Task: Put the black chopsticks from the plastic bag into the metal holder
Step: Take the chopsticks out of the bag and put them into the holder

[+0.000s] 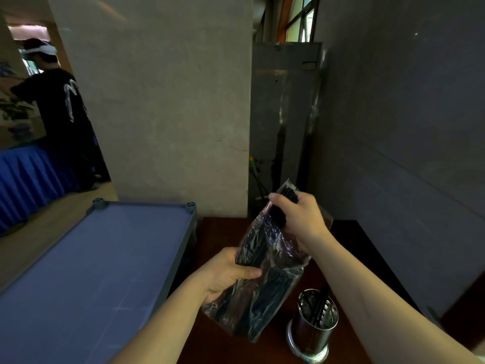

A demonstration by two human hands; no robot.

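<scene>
A clear plastic bag (pixel 262 292) full of black chopsticks (pixel 253 248) is held tilted above a dark wooden table. My left hand (pixel 225 274) grips the bag around its middle. My right hand (pixel 301 219) is closed on a bunch of chopstick ends (pixel 284 198) sticking out of the bag's open top. The round metal holder (pixel 313 324) stands on the table below my right forearm, with a few black chopsticks inside it.
A grey-blue flat tray-like platform (pixel 86 271) lies to the left of the dark table (pixel 215 232). A concrete pillar (pixel 162 101) and a metal cabinet (pixel 283 122) stand behind. Another person (pixel 63 111) stands far left by a blue-skirted table (pixel 23 177).
</scene>
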